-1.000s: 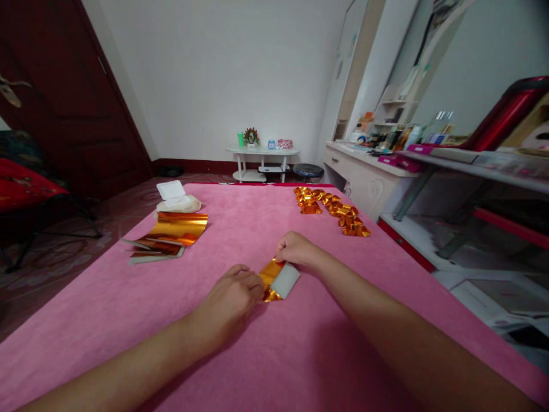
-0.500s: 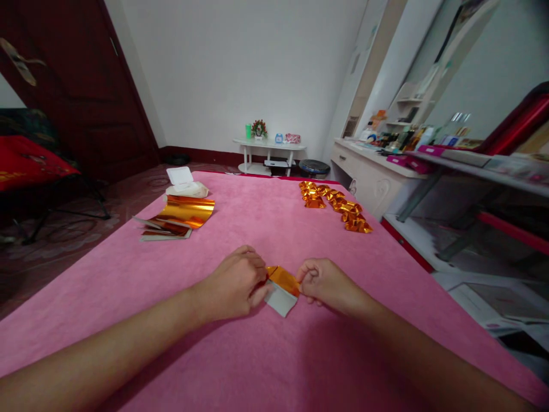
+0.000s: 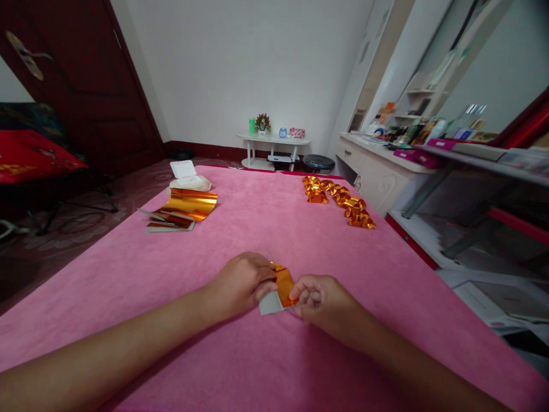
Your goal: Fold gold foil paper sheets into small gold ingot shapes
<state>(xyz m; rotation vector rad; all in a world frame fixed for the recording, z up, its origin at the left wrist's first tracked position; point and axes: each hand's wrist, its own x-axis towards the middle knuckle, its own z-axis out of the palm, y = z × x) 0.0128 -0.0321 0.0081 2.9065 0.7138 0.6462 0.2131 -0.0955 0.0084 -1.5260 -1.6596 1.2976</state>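
Observation:
A small folded piece of gold foil paper (image 3: 283, 285) lies between my hands near the front of the pink-covered table, its pale grey backing showing on the lower left. My left hand (image 3: 247, 281) is closed on the paper's left side, thumb and fingers at its edge. At the lower right corner, my right hand (image 3: 317, 294) pinches the paper with curled fingers. Parts of the paper's edges are hidden under the fingertips.
On the pink cloth (image 3: 240, 212), a stack of gold foil sheets (image 3: 191, 204) lies at the left, before an open white packet (image 3: 191, 176). Several folded gold foil pieces (image 3: 345, 200) form a line at the right. A cluttered white dresser (image 3: 373, 160) stands beyond.
The foil paper has turned between my hands, its grey part swinging to the left. My right hand has moved slightly down with the right corner. The view has shifted slightly.

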